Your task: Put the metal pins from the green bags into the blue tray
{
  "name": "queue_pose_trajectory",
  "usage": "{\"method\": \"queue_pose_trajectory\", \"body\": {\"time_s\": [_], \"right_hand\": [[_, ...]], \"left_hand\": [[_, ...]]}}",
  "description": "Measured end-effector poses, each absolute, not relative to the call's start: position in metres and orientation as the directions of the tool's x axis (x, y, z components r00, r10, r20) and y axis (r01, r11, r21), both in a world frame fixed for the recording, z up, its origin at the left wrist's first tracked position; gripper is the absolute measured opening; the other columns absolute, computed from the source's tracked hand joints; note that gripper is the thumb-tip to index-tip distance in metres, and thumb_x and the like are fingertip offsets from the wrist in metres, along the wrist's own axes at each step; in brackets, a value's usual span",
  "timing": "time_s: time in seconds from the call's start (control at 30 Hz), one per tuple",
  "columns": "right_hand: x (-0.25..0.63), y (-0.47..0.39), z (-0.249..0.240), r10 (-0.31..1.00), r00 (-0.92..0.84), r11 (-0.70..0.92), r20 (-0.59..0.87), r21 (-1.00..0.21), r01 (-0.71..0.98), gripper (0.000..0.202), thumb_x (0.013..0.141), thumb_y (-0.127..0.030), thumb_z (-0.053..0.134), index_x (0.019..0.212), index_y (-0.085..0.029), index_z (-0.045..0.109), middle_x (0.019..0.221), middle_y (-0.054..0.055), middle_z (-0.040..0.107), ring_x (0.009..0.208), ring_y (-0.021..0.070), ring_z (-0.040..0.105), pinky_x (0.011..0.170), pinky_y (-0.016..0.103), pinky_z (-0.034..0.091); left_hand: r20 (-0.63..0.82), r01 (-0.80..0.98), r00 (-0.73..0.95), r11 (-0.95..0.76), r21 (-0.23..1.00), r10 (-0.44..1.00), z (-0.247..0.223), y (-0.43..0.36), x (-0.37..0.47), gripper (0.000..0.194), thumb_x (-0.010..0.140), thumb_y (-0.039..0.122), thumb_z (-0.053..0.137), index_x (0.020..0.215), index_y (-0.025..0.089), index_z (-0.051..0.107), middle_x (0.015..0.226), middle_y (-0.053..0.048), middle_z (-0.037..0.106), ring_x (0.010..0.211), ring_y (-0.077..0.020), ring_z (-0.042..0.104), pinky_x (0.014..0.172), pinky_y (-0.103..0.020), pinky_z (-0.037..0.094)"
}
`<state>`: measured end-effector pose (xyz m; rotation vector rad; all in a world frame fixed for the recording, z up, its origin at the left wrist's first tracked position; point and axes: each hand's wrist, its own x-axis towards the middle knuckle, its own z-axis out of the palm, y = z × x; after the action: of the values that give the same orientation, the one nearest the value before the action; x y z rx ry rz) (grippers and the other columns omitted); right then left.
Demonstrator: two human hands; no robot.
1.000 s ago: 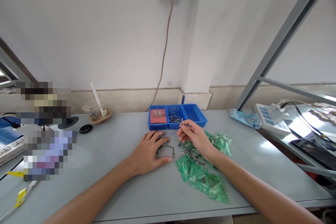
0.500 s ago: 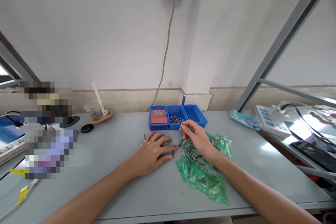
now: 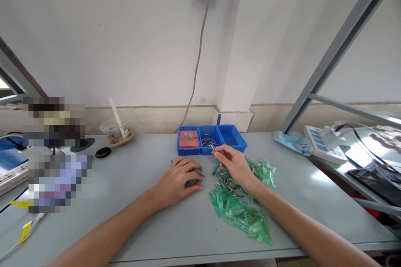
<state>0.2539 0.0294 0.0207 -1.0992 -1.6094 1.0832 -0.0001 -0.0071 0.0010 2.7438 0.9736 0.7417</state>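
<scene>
My left hand (image 3: 183, 179) is cupped palm-down over some small dark metal pins (image 3: 199, 174) on the table, its fingers curved and apart. Several pin ends poke out around its fingers; the rest lie hidden beneath. Above green plastic bags (image 3: 247, 217), my right hand (image 3: 233, 162) pinches a small metal pin (image 3: 213, 148) at its fingertips, close to the front of the middle blue bin (image 3: 205, 151). That bin holds many similar pins (image 3: 209, 141). More loose metal pins (image 3: 228, 185) lie among the bags under my right wrist.
The left blue bin (image 3: 188, 151) contains a red piece, and another blue bin (image 3: 233, 133) adjoins on the right. A plastic cup (image 3: 114, 129) with a straw and a black round object (image 3: 103, 152) stand left. A power strip (image 3: 324, 144) and blue packet (image 3: 293, 142) lie right.
My right hand has shifted slightly left with the pin, which tilts toward the middle bin. My left hand has drawn back a little to the left, its fingers more curled.
</scene>
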Motion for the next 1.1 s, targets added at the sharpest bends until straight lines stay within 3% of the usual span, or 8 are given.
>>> {"method": "queue_pose_trajectory", "body": {"time_s": [0.2, 0.4, 0.67, 0.93, 1.1], "right_hand": [[0.2537, 0.0285, 0.0209, 0.952, -0.227, 0.254, 0.203, -0.94, 0.228, 0.028, 0.096, -0.052, 0.066, 0.099, -0.025, 0.071, 0.076, 0.0, 0.058, 0.066, 0.0172, 0.051, 0.061, 0.03, 0.043], [0.2554, 0.032, 0.0156, 0.945, -0.235, 0.283, 0.229, -0.93, 0.235, 0.028, 0.098, -0.051, 0.062, 0.1, -0.025, 0.071, 0.08, 0.0, 0.058, 0.066, 0.0168, 0.052, 0.06, 0.03, 0.043], [0.257, 0.0319, 0.0152, 0.945, -0.225, 0.293, 0.239, -0.923, 0.251, 0.029, 0.099, -0.052, 0.06, 0.103, -0.025, 0.07, 0.082, 0.001, 0.06, 0.067, 0.0177, 0.052, 0.06, 0.031, 0.043], [0.2572, 0.0325, 0.0134, 0.944, -0.237, 0.279, 0.228, -0.938, 0.207, 0.029, 0.103, -0.049, 0.055, 0.106, -0.024, 0.068, 0.092, 0.002, 0.064, 0.07, 0.0162, 0.055, 0.063, 0.03, 0.046], [0.2576, 0.0317, 0.0134, 0.944, -0.239, 0.281, 0.228, -0.934, 0.219, 0.029, 0.103, -0.049, 0.054, 0.106, -0.024, 0.068, 0.091, 0.002, 0.064, 0.07, 0.016, 0.055, 0.062, 0.029, 0.045]], "left_hand": [[0.375, 0.594, 0.64, -0.741, 0.312, 0.671, 0.0026, -0.0066, -0.0052, 0.023, 0.101, 0.045, 0.066, 0.112, 0.026, 0.068, 0.147, -0.006, 0.058, 0.136, -0.0274, 0.052, 0.116, -0.046, 0.04], [0.38, 0.631, 0.609, -0.715, 0.301, 0.697, 0.0013, -0.0052, -0.0065, 0.016, 0.103, 0.041, 0.063, 0.109, 0.027, 0.068, 0.136, -0.004, 0.064, 0.128, -0.0258, 0.057, 0.116, -0.048, 0.038], [0.403, 0.643, 0.572, -0.696, 0.32, 0.714, -0.0019, -0.0036, -0.0069, 0.015, 0.102, 0.039, 0.065, 0.104, 0.025, 0.063, 0.118, -0.003, 0.068, 0.11, -0.0242, 0.061, 0.104, -0.043, 0.043], [0.369, 0.646, 0.566, -0.675, 0.357, 0.737, -0.0008, -0.0039, -0.0078, 0.032, 0.103, 0.038, 0.064, 0.132, 0.028, 0.058, 0.126, -0.004, 0.067, 0.119, -0.0264, 0.058, 0.107, -0.044, 0.042], [0.368, 0.647, 0.584, -0.689, 0.326, 0.723, -0.002, -0.004, -0.0078, 0.022, 0.104, 0.037, 0.062, 0.124, 0.03, 0.067, 0.124, -0.004, 0.065, 0.117, -0.0253, 0.058, 0.106, -0.043, 0.042]]}}
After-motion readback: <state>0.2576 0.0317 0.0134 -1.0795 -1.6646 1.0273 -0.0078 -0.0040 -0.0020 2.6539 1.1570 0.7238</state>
